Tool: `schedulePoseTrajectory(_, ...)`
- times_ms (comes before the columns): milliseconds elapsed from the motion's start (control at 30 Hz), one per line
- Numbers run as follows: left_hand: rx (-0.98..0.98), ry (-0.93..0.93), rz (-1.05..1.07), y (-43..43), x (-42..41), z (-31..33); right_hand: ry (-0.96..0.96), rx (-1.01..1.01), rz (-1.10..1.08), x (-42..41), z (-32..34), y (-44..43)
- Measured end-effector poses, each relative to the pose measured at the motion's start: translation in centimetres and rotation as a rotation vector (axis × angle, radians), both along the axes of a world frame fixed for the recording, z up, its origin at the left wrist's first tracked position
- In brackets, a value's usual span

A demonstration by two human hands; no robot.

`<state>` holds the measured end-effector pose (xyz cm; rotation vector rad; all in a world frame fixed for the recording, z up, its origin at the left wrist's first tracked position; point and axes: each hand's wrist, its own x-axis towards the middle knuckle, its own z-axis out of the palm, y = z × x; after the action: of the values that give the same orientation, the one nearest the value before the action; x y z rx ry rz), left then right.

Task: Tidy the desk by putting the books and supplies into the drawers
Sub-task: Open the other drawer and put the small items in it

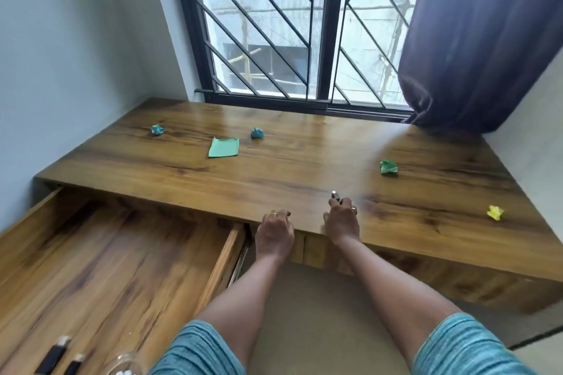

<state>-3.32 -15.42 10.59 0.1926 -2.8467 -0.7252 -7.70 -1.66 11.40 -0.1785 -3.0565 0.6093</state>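
Observation:
My right hand pinches a small dark object with a silver tip just above the front edge of the wooden desk. Beside it, my left hand rests on the desk's front edge with bent fingers and holds nothing. The left drawer is pulled out wide; two black pens and a glass jar lie at its near end. On the desk are a flat green paper, three crumpled blue-green paper balls and a yellow paper ball.
A barred window runs along the back of the desk, with a dark purple curtain hanging over the back right corner. Walls close in on the left and right. A closed drawer front sits under the desk's right half.

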Motion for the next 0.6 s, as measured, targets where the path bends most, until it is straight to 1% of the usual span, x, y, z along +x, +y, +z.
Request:
schedulePoseTrajectory(233, -0.038, 0.004, -0.015, 1.4, -3.3, 1.0, -0.114, 0.073, 0.15, -4.9, 0.1, 1.2)
schedulePoseTrajectory(367, -0.025, 0.0, 0.002, 0.6, -3.3, 0.6, -0.19, 0.083, 0.157, -6.0, -0.4, 0.6)
schedulePoseTrajectory(600, -0.016, 0.015, 0.052, -3.6, -0.8, -0.3, -0.087, 0.081, 0.095, -4.2, -0.5, -2.1)
